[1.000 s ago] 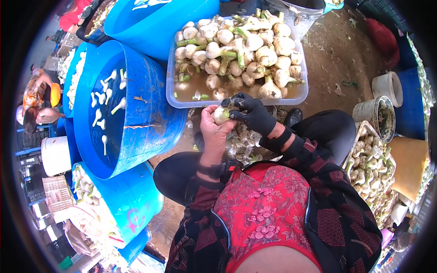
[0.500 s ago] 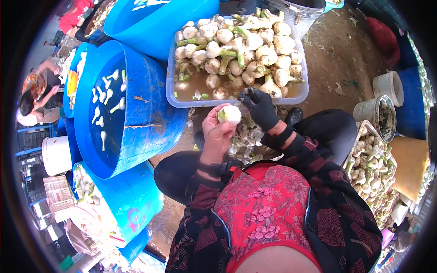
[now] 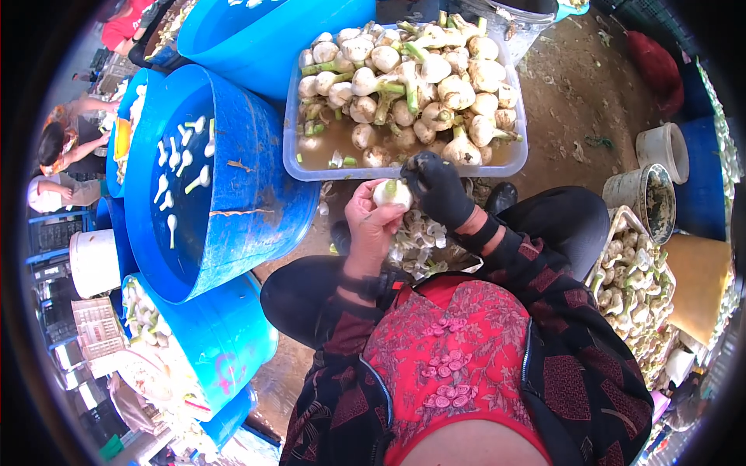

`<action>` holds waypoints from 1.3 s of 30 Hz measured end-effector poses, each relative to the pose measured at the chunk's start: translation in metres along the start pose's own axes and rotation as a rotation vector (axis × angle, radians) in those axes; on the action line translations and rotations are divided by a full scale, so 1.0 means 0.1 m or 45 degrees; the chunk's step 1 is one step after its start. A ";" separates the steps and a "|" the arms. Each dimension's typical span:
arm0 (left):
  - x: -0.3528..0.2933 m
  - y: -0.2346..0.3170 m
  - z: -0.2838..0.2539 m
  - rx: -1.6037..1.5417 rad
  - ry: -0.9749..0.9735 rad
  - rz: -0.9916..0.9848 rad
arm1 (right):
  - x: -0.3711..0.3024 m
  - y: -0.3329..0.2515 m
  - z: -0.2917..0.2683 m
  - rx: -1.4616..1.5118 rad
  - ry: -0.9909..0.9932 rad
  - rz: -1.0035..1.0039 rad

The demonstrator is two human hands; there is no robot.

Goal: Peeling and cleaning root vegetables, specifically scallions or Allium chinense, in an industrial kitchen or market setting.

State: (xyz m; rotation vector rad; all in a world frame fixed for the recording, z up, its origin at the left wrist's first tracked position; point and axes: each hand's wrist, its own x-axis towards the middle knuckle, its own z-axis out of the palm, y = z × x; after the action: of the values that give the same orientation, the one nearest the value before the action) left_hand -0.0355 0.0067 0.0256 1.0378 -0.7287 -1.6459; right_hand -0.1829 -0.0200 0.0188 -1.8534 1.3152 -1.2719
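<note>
Your gloved right hand point(image 3: 440, 191) has edged closer to the white bulb point(image 3: 394, 193), fingers curled, honestly can't tell if they're pinching anything; your bare left hand point(image 3: 370, 225) grips it near the clear tub point(image 3: 342, 174).

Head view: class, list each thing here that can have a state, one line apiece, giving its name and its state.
Left hand: bare, closed around a bulb
White bulb: held, partly green
Right hand: dark-gloved, fingers bent near the bulb; contact unclear
Clear tub: heaped with bulbs, brownish water inside
Blue barrel: open, water inside with stemmed bulbs
Peelings: loose, piled below the hands
Pale bucket: open, grimy inside
</note>
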 end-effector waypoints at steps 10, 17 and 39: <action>-0.01 -0.04 0.05 -0.021 -0.043 0.002 | -0.03 -0.06 -0.03 0.422 -0.122 -0.066; -0.02 0.00 0.06 0.039 -0.121 -0.060 | -0.03 -0.04 -0.02 0.384 -0.062 -0.019; -0.01 -0.04 0.05 0.146 -0.079 0.036 | -0.03 0.05 0.01 0.863 -0.109 0.578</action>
State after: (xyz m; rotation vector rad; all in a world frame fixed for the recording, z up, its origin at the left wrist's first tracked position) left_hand -0.0416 0.0090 0.0249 1.0560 -0.8838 -1.6333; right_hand -0.1841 -0.0196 0.0134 -1.0551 1.0034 -1.1741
